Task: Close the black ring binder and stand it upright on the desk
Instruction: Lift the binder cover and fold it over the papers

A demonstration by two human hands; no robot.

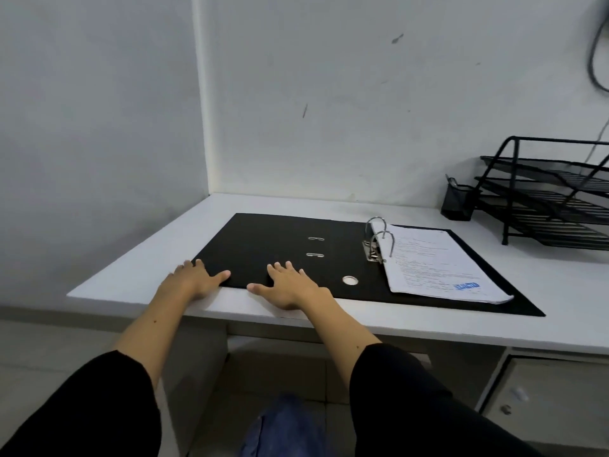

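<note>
The black ring binder (273, 239) lies open and flat on the white desk (138, 275). Its left cover is bare. A stack of printed paper (435, 265) sits on the right half, threaded on the metal rings (379, 237). My left hand (194, 280) rests at the near left corner of the left cover, fingers spread, thumb on the cover's near edge. Spread flat with the palm down, my right hand (290, 285) lies on the near edge of the same cover, left of the spine's round finger hole (350, 280). Neither hand grips anything.
A black wire letter tray (553, 199) with three tiers stands at the back right, with a black mesh pen cup (458, 202) beside it. White walls meet in a corner behind the desk. A drawer unit (543, 397) sits under the desk at right.
</note>
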